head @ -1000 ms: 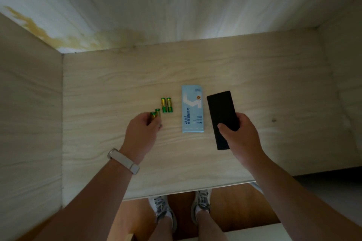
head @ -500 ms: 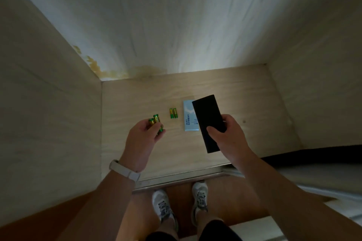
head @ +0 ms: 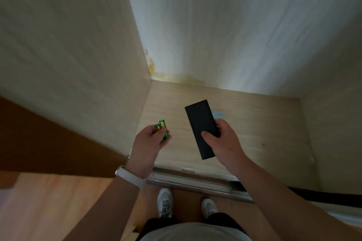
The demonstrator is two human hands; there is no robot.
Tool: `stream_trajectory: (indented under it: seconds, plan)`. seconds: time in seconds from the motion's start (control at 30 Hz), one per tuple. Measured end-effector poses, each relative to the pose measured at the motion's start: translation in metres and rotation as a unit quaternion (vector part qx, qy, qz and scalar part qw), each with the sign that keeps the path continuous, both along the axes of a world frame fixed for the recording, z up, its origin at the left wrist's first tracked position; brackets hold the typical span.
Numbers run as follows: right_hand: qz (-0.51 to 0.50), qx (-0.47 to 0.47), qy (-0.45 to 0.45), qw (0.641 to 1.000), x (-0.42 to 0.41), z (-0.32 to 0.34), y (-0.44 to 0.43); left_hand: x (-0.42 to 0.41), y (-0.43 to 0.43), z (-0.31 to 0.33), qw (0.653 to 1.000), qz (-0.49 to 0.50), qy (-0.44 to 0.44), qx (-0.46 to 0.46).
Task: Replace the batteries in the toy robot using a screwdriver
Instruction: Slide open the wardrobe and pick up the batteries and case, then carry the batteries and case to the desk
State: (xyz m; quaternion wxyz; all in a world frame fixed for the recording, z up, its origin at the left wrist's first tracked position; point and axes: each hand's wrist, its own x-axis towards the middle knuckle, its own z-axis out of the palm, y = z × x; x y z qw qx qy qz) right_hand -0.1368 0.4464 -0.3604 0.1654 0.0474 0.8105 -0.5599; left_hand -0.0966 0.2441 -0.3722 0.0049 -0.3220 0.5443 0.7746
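The two batteries (head: 161, 127) in your left hand (head: 148, 143) wear a glossy green and gold metallic wrap. The black case (head: 198, 123) in your right hand (head: 225, 143) looks matt and smooth. The shelf (head: 254, 123) below them is pale wood-grain board with a low sheen, edged by a dull metal rail (head: 188, 179). Your wristband (head: 130, 177) is smooth and white. The floor (head: 49, 201) is warm, smooth wood.

Black case (head: 201, 129) raised, now covering blue box (head: 217, 114).
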Motion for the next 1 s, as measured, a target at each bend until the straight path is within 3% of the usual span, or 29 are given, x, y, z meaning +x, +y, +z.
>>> stream_trajectory:
  seconds: [0.2, 0.43, 0.77, 1.0]
  plan:
    - [0.122, -0.035, 0.0, 0.992, 0.007, 0.01, -0.004, 0.056, 0.009, 0.011, 0.992, 0.125, -0.011, 0.004]
    - [0.295, -0.053, 0.006, 0.954, 0.039, 0.021, -0.046, 0.151, 0.003, 0.01, 0.95, 0.307, -0.026, 0.041]
    - [0.553, -0.073, -0.007, 0.83, 0.13, 0.033, -0.181, 0.296, -0.042, 0.018, 0.841, 0.54, -0.015, 0.028]
    - [0.649, -0.059, 0.013, 0.758, 0.202, 0.033, -0.292, 0.374, -0.098, 0.019, 0.775, 0.631, -0.004, 0.042]
